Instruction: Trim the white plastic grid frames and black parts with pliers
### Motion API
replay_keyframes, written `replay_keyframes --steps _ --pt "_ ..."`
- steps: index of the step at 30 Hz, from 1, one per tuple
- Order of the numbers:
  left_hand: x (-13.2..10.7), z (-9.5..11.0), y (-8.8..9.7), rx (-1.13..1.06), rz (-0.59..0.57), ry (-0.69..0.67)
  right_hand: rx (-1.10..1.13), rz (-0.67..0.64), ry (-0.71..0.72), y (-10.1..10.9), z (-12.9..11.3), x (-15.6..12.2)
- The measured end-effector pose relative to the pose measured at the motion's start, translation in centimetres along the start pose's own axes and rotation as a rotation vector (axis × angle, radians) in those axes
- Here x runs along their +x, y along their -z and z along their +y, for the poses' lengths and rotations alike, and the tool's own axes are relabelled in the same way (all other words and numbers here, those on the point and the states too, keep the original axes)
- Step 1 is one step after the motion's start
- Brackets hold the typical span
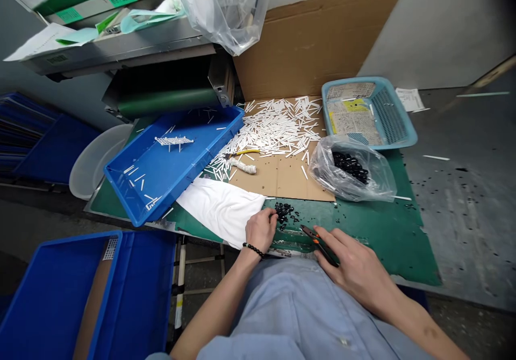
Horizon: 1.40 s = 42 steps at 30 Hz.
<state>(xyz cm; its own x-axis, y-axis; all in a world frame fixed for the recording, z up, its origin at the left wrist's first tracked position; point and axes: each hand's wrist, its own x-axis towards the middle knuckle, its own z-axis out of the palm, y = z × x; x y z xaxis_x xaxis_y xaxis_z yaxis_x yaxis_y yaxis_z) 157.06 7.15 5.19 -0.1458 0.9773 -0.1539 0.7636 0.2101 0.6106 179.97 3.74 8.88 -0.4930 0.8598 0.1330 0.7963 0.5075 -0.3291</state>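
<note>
At the left side of a small heap of shiny black pieces (pixel 285 210), my left hand (pixel 261 230) has its fingertips pinched together; what they hold, if anything, is too small to make out. My right hand (pixel 355 260) is wrapped round a pair of pliers (pixel 324 251) with black and orange handles. The pliers' dark jaws point up and left, toward the heap but apart from it. A white cloth (pixel 226 209) lies flat just left of my left hand. Both hands are low over the front edge of the green work mat (pixel 387 242).
Many white sticks (pixel 278 126) cover a cardboard sheet (pixel 282 174) behind my hands. A clear bag (pixel 350 169) of black pieces stands at right, before a light-blue basket (pixel 409 129). A tilted blue tray (pixel 177 172) with a white rack (pixel 174 141) is at left.
</note>
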Motion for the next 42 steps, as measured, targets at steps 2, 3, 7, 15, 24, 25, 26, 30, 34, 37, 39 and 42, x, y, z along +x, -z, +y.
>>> replay_keyframes --steps 2,3,7,15,24,25,26,30,34,37,39,42 --pt "0.2 -0.2 0.1 0.012 -0.018 0.012 0.005 -0.003 -0.008 0.0 0.0 -0.1" --pt "0.3 -0.3 0.2 0.015 -0.028 0.019 0.008 -0.005 -0.011 0.0 0.0 -0.1" --pt "0.7 -0.7 0.4 0.019 -0.053 0.038 0.012 -0.011 -0.013 0.0 0.0 -0.1" --pt "0.8 -0.6 0.3 0.102 -0.052 0.03 0.012 0.004 0.01 0.1 0.1 0.1" --pt "0.4 0.5 0.6 0.349 -0.041 -0.052 0.01 -0.022 0.012 0.0 0.3 0.1" --pt "0.3 0.6 0.6 0.352 -0.024 -0.058 0.013 -0.024 0.012 0.0 0.3 0.1" --pt "0.3 0.6 0.7 0.335 -0.008 -0.056 0.014 -0.027 0.013 0.0 0.3 0.1" --pt "0.0 1.0 0.8 -0.046 -0.023 0.064 -0.007 -0.033 0.011 0.2 0.2 0.4" --pt "-0.8 2.5 1.4 -0.667 -0.149 0.288 -0.079 -0.067 0.024 0.8 -0.4 1.3" --pt "-1.6 4.0 2.0 -0.911 -0.237 0.416 -0.141 -0.107 0.031 1.1 -0.8 1.9" --pt "-2.0 4.8 2.4 -0.964 -0.251 0.431 -0.163 -0.114 0.039 1.2 -1.0 2.1" --pt "-2.4 5.3 2.5 -0.941 -0.238 0.419 -0.174 -0.104 0.043 1.3 -1.1 2.0"
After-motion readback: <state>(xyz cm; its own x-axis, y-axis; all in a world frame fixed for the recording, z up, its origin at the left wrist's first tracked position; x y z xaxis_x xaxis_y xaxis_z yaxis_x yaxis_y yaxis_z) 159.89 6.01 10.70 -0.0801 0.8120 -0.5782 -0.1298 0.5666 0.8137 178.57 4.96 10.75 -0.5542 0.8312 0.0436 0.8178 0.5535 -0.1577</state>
